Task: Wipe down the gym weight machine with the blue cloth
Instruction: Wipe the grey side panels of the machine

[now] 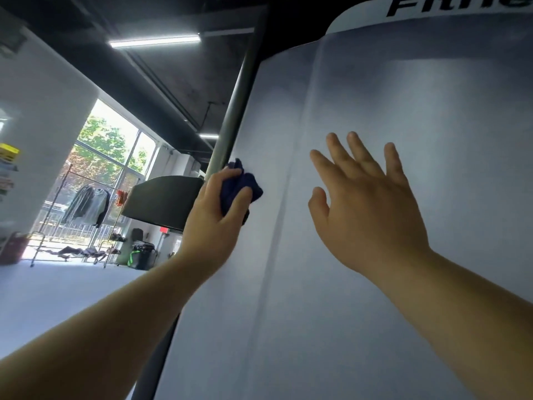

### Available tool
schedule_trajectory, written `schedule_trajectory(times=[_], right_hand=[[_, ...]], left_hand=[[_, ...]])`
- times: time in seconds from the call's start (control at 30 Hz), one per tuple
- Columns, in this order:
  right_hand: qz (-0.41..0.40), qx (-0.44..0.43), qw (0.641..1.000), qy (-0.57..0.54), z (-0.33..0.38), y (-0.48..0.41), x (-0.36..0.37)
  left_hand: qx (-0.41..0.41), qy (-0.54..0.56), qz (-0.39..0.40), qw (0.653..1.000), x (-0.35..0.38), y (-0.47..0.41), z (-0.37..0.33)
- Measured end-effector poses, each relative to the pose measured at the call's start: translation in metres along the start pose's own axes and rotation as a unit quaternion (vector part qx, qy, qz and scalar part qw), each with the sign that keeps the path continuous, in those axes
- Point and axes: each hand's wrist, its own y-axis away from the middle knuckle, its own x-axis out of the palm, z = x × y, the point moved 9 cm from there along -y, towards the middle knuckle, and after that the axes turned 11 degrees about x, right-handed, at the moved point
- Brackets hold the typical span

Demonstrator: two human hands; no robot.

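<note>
A person is standing close to the gym weight machine (pixel 403 96), facing its big pale cover panel. Black letters (pixel 461 5) are running across the top of the panel, cut off at the edge of the view.

The left hand (pixel 215 209) is reaching up and holding the blue cloth (pixel 242 186). Its fingers (pixel 239 200) are curling round the cloth and pinching it into a small bunch. The cloth is dark blue and is sitting at the left edge of the panel, just beside a grey metal pole (pixel 233 111) that is going up the side of the machine. The cloth is touching the panel there.

The right hand (pixel 366 206) is raised near the middle of the panel, holding nothing. Its fingers (pixel 357 151) are straight and spread apart, with the back of the hand facing us. I cannot tell if the palm is touching the panel or just hanging close to it. The two hands are well apart.

Off to the left, past the machine, daylight is coming in through a tall window (pixel 109 145) with green trees outside. Jackets are hanging on a clothes rack (pixel 86 203) in front of it. A long light (pixel 155 41) is glowing on the dark ceiling.
</note>
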Motion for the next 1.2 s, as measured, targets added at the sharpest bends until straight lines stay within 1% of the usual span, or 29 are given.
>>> schedule_trajectory(times=[0.07,0.13,0.2,0.27,0.37,0.43,0.57,0.67,0.73,0.8,0.87,0.93,1.0,1.07,1.1,1.2], right_hand=[[-0.006,0.001,1.000,-0.003,0.000,-0.001,0.000],[-0.008,0.001,1.000,0.002,0.000,-0.001,0.001],[-0.009,0.004,1.000,0.003,-0.001,-0.001,0.001],[-0.017,0.000,1.000,0.003,0.000,-0.001,0.001],[-0.041,0.004,0.999,-0.004,-0.001,-0.001,-0.003],[-0.037,0.002,0.999,-0.009,0.000,-0.002,-0.001],[-0.042,0.006,0.999,-0.020,-0.003,-0.001,-0.001],[-0.040,0.008,0.999,-0.026,-0.003,-0.001,0.000],[-0.039,0.005,0.999,-0.023,-0.002,-0.001,-0.001],[-0.034,0.007,0.999,-0.023,-0.002,0.000,-0.001],[-0.033,0.006,0.999,-0.024,-0.002,0.000,-0.002],[-0.035,0.006,0.999,-0.024,-0.002,0.000,-0.003],[-0.030,0.008,0.999,-0.027,-0.002,-0.001,-0.002],[-0.029,0.009,0.999,-0.029,-0.002,-0.001,-0.001],[-0.032,0.010,0.999,-0.031,-0.002,-0.001,-0.001],[-0.031,0.010,0.999,-0.032,-0.002,0.000,-0.001]], left_hand=[[0.016,-0.026,0.017,0.999,-0.012,0.049,0.000],[0.012,-0.056,0.041,0.998,-0.016,0.072,0.000],[0.017,-0.072,0.048,0.996,-0.011,0.048,-0.004],[0.016,-0.079,0.051,0.995,-0.001,-0.001,-0.006],[-0.021,-0.056,0.015,0.998,0.008,-0.063,0.005],[-0.024,-0.052,-0.008,0.998,0.010,-0.066,0.010],[-0.021,-0.029,-0.024,0.999,-0.003,-0.009,0.012],[-0.019,-0.032,-0.011,0.999,-0.017,0.053,0.014],[-0.033,-0.041,0.003,0.999,-0.020,0.071,0.014],[-0.039,-0.045,0.019,0.998,-0.018,0.052,0.014],[-0.041,-0.047,0.016,0.998,-0.017,0.017,0.016],[-0.055,-0.045,-0.001,0.997,-0.012,-0.011,0.020],[-0.063,-0.033,-0.030,0.997,-0.008,-0.012,0.024],[-0.042,-0.028,-0.041,0.998,-0.009,0.016,0.017],[-0.013,-0.036,-0.035,0.999,-0.011,0.037,0.008],[0.111,-0.086,0.056,0.988,-0.002,0.105,-0.023]])
